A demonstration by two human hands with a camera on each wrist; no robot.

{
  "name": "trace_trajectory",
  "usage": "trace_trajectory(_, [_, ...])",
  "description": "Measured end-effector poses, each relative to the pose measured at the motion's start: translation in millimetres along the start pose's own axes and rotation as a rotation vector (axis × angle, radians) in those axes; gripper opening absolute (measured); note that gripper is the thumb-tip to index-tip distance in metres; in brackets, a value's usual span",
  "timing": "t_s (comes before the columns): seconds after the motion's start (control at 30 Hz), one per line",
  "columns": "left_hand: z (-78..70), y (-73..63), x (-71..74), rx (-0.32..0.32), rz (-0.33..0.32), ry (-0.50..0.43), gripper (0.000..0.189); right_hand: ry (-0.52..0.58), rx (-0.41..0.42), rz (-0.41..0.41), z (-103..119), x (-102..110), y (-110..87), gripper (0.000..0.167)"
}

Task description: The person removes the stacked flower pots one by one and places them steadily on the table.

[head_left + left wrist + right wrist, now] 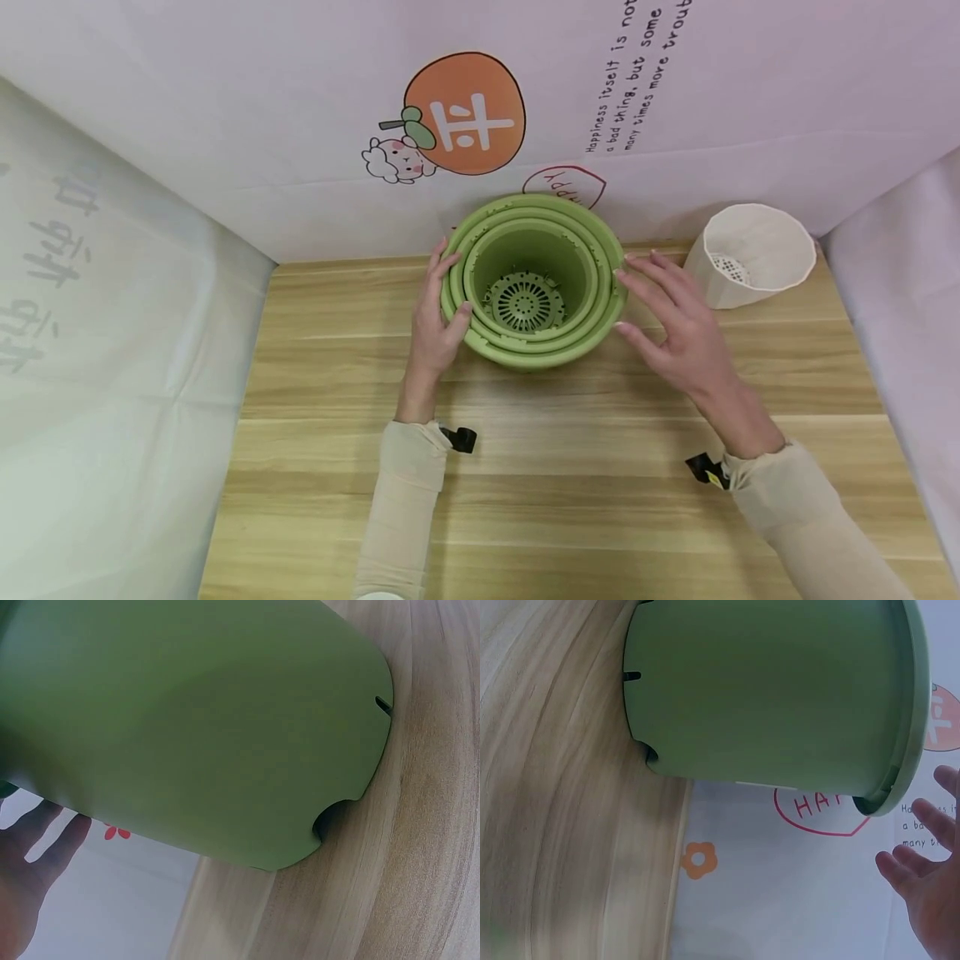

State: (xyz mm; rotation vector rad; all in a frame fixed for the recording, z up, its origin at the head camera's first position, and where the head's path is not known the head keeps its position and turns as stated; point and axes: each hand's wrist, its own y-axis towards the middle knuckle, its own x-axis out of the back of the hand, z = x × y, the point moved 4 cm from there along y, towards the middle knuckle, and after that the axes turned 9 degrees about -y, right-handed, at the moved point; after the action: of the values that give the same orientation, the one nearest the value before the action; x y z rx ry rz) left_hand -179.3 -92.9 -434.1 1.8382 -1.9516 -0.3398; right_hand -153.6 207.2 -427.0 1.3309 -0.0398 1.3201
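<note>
Nested green plastic flower pots (536,348) stand upright on the wooden table, their rims forming rings and a slotted drain base (527,302) showing inside. My left hand (437,321) holds the rim on the left side, thumb over the near edge and fingers toward the back. In the left wrist view, its fingers (64,844) meet the outer wall of the pot (202,735). My right hand (682,333) is spread beside the right rim, fingertips close to it. The right wrist view shows those fingers apart from the pot (772,697), holding nothing.
A white pot (708,275) with drain holes stands at the back right, just beyond my right hand. Printed cloth (300,125) hangs along the table's back edge, and pale cloths flank both sides. The wooden tabletop (570,500) stretches toward me.
</note>
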Motion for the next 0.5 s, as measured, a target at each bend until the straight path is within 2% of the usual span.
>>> trace_trajectory(0.27, [-1.9,-0.4,0.1,-0.013,0.001,-0.012,0.061,0.017,0.044,0.005,5.6,-6.1,5.0,0.059])
trace_trajectory(0.5, [-3.8,1.0,-0.8,-0.032,0.012,-0.012,0.061,0.005,0.049,0.038,10.0,-7.3,10.1,0.058])
